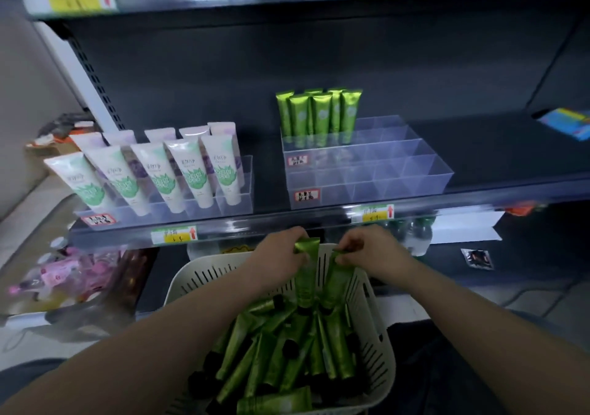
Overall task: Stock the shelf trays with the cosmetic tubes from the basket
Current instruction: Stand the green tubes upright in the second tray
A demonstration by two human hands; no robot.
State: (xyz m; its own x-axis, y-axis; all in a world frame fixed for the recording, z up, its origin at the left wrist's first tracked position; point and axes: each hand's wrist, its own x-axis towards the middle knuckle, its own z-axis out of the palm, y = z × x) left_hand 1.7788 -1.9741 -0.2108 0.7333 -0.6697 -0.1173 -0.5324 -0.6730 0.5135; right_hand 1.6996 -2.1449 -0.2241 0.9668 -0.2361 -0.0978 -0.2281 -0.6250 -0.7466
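A white slotted basket (376,334) sits below me, filled with several green cosmetic tubes (274,354) with black caps. My left hand (281,255) grips the flat end of one green tube (306,282), lifted upright over the basket's far end. My right hand (370,251) grips another green tube (336,282) beside it. On the shelf above, a clear tiered tray (424,172) holds several green tubes (319,112) standing in its back left compartments; its other compartments are bare.
A second clear tray (245,188) at the left holds several white tubes (188,172) with green and purple prints. Yellow price tags line the shelf edge (287,223). Pink packets (67,274) lie on the lower left shelf; a colourful flat item (565,122) at the far right.
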